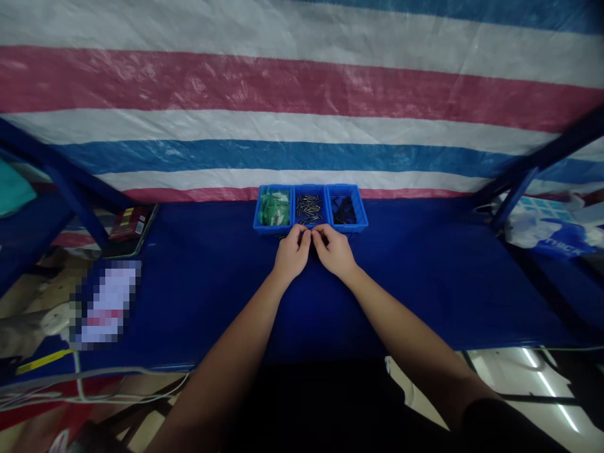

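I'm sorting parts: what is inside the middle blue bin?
The middle blue bin holds a loose pile of small dark metal pieces, too small to identify. Its near edge is partly hidden by the left hand and right hand.

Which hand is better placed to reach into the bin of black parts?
Probably the right hand: it sits just in front of the black-parts bin, while the left hand lies nearer the green-parts bin.

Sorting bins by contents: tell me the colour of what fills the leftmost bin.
Green, in the leftmost bin; shows best in the head view.
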`<state>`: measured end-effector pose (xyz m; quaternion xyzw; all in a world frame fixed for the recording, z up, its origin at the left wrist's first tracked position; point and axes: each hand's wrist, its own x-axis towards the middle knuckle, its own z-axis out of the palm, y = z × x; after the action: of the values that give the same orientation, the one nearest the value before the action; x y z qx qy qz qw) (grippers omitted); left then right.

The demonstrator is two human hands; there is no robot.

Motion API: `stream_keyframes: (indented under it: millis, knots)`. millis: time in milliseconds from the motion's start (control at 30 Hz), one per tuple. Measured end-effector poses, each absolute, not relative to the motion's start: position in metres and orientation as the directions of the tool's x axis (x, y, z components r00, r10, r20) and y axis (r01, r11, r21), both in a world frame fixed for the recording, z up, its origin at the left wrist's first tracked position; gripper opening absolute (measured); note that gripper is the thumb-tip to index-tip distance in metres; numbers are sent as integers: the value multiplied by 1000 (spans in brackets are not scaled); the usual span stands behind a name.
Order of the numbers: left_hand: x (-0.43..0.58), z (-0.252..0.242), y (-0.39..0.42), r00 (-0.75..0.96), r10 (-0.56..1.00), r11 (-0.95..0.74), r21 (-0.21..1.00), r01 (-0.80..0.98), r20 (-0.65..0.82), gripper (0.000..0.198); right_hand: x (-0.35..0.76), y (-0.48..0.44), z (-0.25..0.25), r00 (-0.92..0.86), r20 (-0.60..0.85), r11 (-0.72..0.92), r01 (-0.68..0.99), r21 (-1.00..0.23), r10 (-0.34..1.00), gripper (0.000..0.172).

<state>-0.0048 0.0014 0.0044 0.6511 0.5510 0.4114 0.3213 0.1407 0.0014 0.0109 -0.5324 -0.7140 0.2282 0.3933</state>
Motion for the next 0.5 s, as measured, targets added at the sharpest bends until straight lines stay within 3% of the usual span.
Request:
stream_keyframes:
  millis: [500]
  knots:
    - [-5,4,1,49,984,-174,874,454,171,22,141,1,13,-129,315,329,587,-740,940,21]
